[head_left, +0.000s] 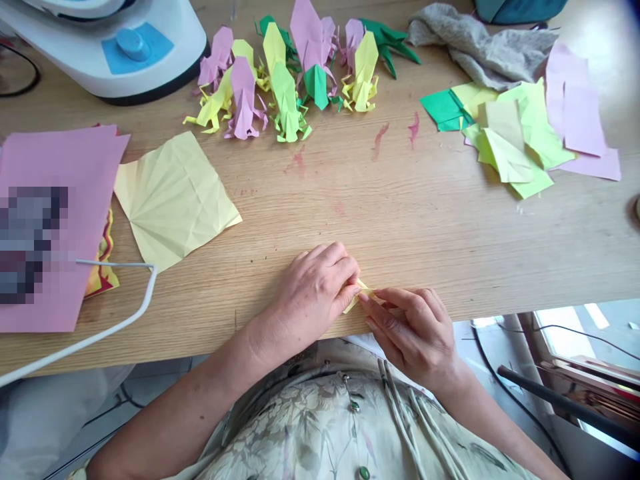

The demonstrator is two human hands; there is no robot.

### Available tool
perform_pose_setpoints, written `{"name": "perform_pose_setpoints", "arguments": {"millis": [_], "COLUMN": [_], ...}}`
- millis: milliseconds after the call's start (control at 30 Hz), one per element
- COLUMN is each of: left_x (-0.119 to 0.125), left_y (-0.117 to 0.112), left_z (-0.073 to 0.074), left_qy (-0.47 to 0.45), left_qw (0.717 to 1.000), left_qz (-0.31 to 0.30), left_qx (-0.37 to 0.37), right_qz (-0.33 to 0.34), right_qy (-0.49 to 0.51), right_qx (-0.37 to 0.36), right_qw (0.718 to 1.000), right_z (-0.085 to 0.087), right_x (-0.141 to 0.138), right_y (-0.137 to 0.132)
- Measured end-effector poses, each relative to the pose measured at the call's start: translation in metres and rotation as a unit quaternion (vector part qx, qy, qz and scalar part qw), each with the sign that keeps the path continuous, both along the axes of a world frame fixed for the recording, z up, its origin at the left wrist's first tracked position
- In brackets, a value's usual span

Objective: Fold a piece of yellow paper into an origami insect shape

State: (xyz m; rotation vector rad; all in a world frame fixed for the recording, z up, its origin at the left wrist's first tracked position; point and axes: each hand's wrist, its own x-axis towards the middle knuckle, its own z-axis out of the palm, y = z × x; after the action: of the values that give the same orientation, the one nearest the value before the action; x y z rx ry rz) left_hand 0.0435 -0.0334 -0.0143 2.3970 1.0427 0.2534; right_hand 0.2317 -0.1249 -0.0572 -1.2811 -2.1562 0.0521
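Between my two hands, near the table's front edge, is a small piece of folded yellow paper (353, 303). My left hand (320, 287) is closed over it, thumb and fingers pressed on its left side. From the right, my right hand (415, 327) pinches a thin part of the same paper between thumb and forefinger. Most of the paper is hidden by my fingers. A creased pale yellow sheet (175, 200) lies flat to the left of my hands.
Several folded paper figures (285, 100) in pink, yellow and green stand at the back. Paper scraps (540, 127) and a grey cloth (465, 40) lie at the right. A white device (165, 47), pink sheets (90, 160) and a white cable (145, 303) are at the left.
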Motion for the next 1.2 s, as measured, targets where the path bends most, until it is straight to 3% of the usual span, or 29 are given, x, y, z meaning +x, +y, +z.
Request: {"name": "perform_pose_setpoints", "arguments": {"millis": [333,1200], "left_x": [0.001,-0.009], "left_y": [-0.002,-0.006], "left_z": [-0.002,-0.010], "left_qy": [-0.002,-0.068], "left_qw": [1.000,0.998], "left_qz": [0.004,0.005], "left_qx": [0.020,-0.014], "right_qz": [-0.018,0.007], "right_qy": [-0.009,-0.141], "right_qx": [0.012,-0.020], "right_qw": [1.000,0.990], "right_z": [-0.006,0.005], "right_x": [0.004,-0.001], "right_y": [-0.006,0.000]}}
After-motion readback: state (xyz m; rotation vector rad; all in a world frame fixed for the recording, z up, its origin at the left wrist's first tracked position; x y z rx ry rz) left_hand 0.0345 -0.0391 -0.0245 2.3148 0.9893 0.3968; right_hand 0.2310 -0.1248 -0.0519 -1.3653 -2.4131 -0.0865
